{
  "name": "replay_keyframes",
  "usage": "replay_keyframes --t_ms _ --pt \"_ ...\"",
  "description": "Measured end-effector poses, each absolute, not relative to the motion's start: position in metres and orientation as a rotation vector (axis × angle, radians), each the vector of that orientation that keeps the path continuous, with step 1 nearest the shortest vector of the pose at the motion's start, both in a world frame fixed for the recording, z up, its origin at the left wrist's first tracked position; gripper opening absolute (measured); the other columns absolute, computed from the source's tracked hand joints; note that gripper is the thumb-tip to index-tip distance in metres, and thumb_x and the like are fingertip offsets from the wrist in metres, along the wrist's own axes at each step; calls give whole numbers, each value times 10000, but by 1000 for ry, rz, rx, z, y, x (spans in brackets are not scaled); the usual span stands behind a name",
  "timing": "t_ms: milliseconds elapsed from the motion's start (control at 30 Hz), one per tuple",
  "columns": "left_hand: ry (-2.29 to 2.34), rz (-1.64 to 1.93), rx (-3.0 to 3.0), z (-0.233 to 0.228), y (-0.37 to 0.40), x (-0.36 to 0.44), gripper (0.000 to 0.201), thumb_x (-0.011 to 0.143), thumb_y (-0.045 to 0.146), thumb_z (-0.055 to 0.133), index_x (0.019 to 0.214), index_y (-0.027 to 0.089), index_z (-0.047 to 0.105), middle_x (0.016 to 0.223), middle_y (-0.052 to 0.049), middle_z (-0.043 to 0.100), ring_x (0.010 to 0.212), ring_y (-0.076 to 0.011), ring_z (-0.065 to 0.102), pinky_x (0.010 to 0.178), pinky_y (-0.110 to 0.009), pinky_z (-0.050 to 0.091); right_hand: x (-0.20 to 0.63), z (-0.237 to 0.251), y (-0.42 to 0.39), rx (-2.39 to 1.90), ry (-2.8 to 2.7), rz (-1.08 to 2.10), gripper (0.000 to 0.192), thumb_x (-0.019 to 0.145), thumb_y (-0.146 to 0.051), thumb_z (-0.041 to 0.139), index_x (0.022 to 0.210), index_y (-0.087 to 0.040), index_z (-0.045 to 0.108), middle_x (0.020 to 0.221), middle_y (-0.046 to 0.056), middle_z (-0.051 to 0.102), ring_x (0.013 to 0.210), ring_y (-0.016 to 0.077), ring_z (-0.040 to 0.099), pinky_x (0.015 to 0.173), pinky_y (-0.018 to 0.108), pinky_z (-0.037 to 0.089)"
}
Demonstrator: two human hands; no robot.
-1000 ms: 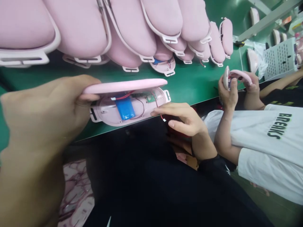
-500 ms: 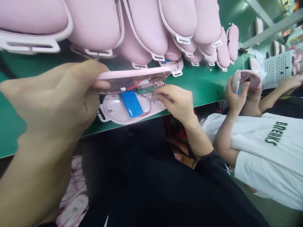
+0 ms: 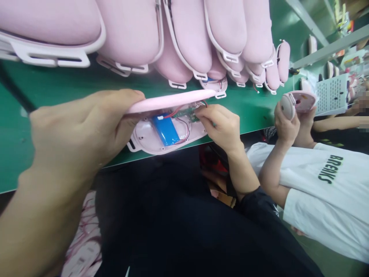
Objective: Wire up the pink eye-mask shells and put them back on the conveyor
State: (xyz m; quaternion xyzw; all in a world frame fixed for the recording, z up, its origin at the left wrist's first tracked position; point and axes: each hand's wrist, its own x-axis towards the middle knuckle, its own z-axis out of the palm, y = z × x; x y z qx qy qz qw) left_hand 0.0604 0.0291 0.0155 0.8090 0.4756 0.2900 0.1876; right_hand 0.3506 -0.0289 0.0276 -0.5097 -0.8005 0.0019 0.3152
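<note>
Hands hold a pink shell open over its wiring

Fingers of the left hand [image 3: 77, 130] are closed around one end of the pink lid [image 3: 170, 102], thumb on top and the rest curled beneath, so the lid is lifted and tilted like a hinge above the lower shell [image 3: 150, 140]. Held that way it leaves a gap wide enough to reach inside, while the wires that join the two halves stay slack rather than pulled.

The lower shell lies at the near edge of the green bench [image 3: 57, 88], with the blue battery [image 3: 165, 130] flat in its hollow and the small green circuit board [image 3: 188, 114] just beyond it. The right hand [image 3: 221, 125] comes in from the open side — its fingertips are pinched together at the board, on or just beside the red wire [image 3: 186, 132] ends, though whether they actually grip a connector is too small to tell.

Behind, a row of finished pink units [image 3: 184, 34] leans overlapping along the bench, stacked on edge so they take little room. To the right a co-worker in a white shirt [image 3: 325, 192] holds another unit [image 3: 296, 104] up in both hands — well apart from this one.
</note>
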Motion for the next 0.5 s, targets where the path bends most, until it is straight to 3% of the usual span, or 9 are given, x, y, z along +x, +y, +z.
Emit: replay_keyframes --t_ms 233,400,500 --pt "1395 720 2413 14 27 58 375 1116 479 498 1372 304 708 1245 2 809 1145 -245 786 801 -363 549 349 31 -27 -1334 -2282 -125 265 1107 -92 533 1102 -217 767 980 0 804 979 131 769 895 264 629" --pt "1359 821 2447 11 27 59 324 1106 475 582 1327 294 737 1201 13 829 1041 -220 804 666 -306 389 345 42 -28 -1289 -2452 -274 257 1119 -75 495 1155 -191 722 987 19 778 959 151 735 850 285 606" --pt "1325 845 2463 13 27 60 291 1103 413 606 1335 291 733 1225 17 824 1046 -206 796 664 -299 379 341 48 -27 -1329 -2508 -331 251 1136 -101 480 1150 -191 714 923 14 744 917 153 708 800 288 578"
